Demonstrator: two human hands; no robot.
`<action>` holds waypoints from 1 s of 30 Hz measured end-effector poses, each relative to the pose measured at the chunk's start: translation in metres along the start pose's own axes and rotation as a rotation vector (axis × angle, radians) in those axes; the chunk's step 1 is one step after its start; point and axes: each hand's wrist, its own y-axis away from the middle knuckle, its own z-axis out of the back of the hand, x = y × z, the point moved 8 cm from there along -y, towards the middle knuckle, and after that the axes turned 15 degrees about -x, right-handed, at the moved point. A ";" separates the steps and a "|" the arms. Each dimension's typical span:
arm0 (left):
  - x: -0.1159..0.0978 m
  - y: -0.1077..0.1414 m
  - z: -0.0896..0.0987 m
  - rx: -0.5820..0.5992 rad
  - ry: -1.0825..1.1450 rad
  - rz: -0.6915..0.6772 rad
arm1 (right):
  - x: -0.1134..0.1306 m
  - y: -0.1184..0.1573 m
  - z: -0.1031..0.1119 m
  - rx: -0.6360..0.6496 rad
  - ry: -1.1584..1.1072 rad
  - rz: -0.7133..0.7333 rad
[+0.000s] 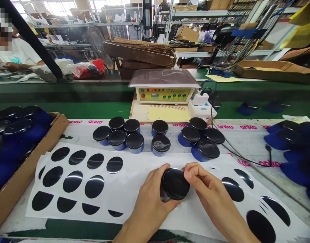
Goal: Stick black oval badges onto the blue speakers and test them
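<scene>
Near the front of the bench, my left hand is wrapped round a round black-topped part, its top tilted up toward me. The thumb and fingers of my right hand are pinched at the right edge of that top; whatever is between the fingertips is too small to tell. White sheets with black round stickers lie to the left, and another sticker sheet lies to the right, partly under my right forearm. Several blue parts with black tops stand behind my hands.
A cardboard box of blue parts is at the left, more blue parts at the right. A control box stands behind, and a cable crosses the right side. A person is at the far left.
</scene>
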 end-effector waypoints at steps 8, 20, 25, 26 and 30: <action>-0.005 -0.003 0.000 0.053 -0.028 0.033 | -0.003 0.001 0.003 -0.022 0.021 0.011; -0.007 -0.003 0.000 0.063 -0.052 0.015 | 0.011 0.004 0.005 -0.124 0.141 0.193; -0.007 -0.003 0.000 0.053 -0.063 0.006 | 0.015 0.007 0.004 -0.155 0.158 0.248; -0.007 -0.003 0.000 0.051 -0.063 0.001 | 0.015 0.008 0.004 -0.161 0.164 0.258; -0.008 -0.002 0.001 0.043 -0.068 -0.024 | 0.013 0.011 0.004 -0.170 0.173 0.289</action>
